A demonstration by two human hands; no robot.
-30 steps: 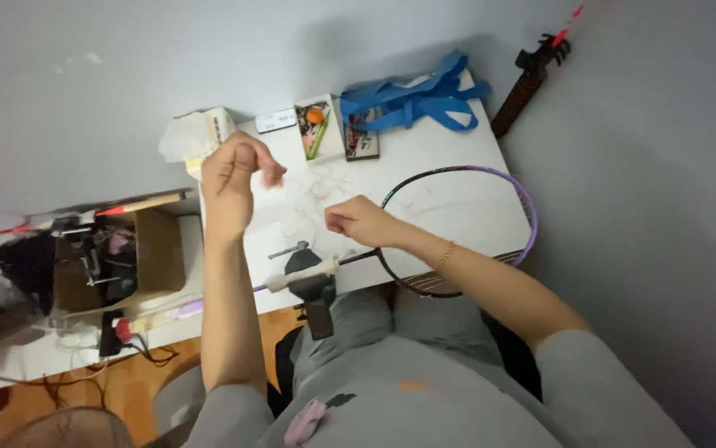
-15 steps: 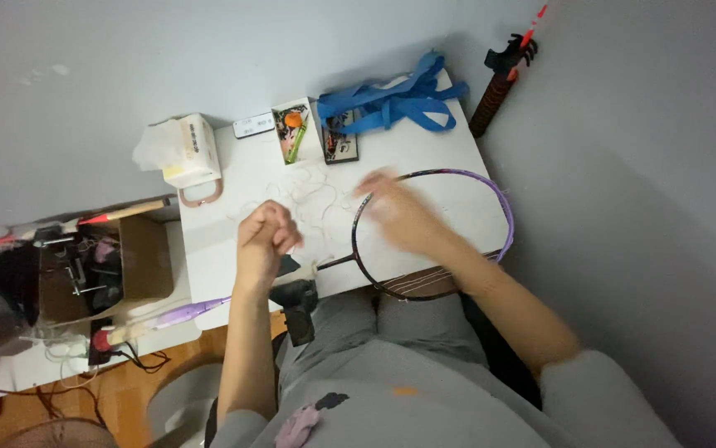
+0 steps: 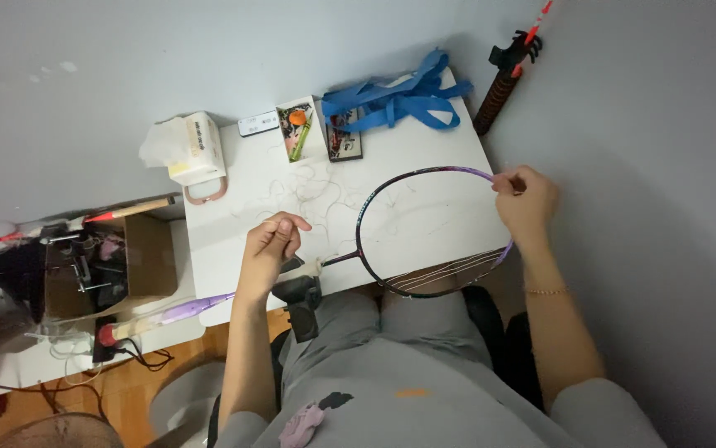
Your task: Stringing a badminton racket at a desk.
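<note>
- Head view: thin purple-and-black racket frame (image 3: pixel 391 184) lies flat on the white tabletop (image 3: pixel 241 249), mostly unstrung, a few strings crossing its near edge, its shaft running left into a black clamp (image 3: pixel 298 292).
- Right hand (image 3: pixel 525 202) pinches the frame's far right rim, fingers closed on it.
- Left hand (image 3: pixel 271 242), raised near the shaft, has curled fingers pinching something too fine to make out.
- Loose string offcuts (image 3: pixel 312 195) lie scattered beyond.

A purple-and-black racket frame (image 3: pixel 424 172) lies on a white table (image 3: pixel 241 207) near blue straps (image 3: pixel 395 99).
</note>
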